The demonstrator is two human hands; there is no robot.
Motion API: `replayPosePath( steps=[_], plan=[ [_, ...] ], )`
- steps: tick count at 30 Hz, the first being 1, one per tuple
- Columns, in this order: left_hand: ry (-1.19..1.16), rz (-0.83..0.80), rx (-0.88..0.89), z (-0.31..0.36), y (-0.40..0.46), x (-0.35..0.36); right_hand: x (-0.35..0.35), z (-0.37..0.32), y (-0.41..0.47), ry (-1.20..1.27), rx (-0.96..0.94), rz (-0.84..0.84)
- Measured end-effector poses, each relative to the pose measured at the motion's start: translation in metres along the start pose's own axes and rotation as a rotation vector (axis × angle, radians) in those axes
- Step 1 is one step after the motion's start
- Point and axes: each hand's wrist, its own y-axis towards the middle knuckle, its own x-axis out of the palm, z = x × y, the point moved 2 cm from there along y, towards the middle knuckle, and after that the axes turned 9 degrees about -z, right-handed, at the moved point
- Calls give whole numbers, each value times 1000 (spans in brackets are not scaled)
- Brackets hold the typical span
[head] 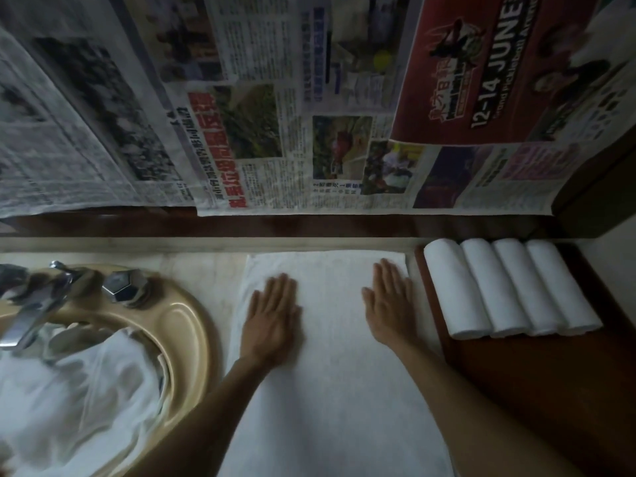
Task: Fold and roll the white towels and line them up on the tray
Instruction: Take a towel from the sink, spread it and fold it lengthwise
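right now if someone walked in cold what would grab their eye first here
Probably the two hands, left hand and right hand, pressed flat on a white towel spread on the counter. To the right, four rolled towels lie side by side on a dark wooden tray. Newspaper sheets cover the wall behind.

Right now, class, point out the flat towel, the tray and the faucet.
flat towel (330, 373): head view, bare middle between the arms.
tray (537, 380): head view, bare wood in front of the rolls.
faucet (31, 318): head view, metal spout.
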Motion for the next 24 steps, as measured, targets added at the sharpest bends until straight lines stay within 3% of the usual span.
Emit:
replayPosePath(
  steps=[2, 6, 10, 14, 19, 21, 24],
  plan=[
    [47, -1, -102, -26, -8, -3, -6, 13, 2, -44, 36, 7],
    [55, -59, -94, -31, -9, -5, -24, 15, 9, -80, 78, 67],
    [73, -87, -90, -30, -10, -6, -54, 7, 25, -48, 153, 23],
    [71, -85, -102, -28, -10, -7, -75, 14, 50, -22, 227, -118],
    [58, -84, -90, -30, -11, -6, -105, 12, 54, -111, 154, -214],
    [46, -74, -90, -29, -11, -7, -121, 2, 50, -41, 138, -295],
    [50, -65, -91, -28, -12, -7, -144, -33, 39, 253, 137, -542]
  ],
)
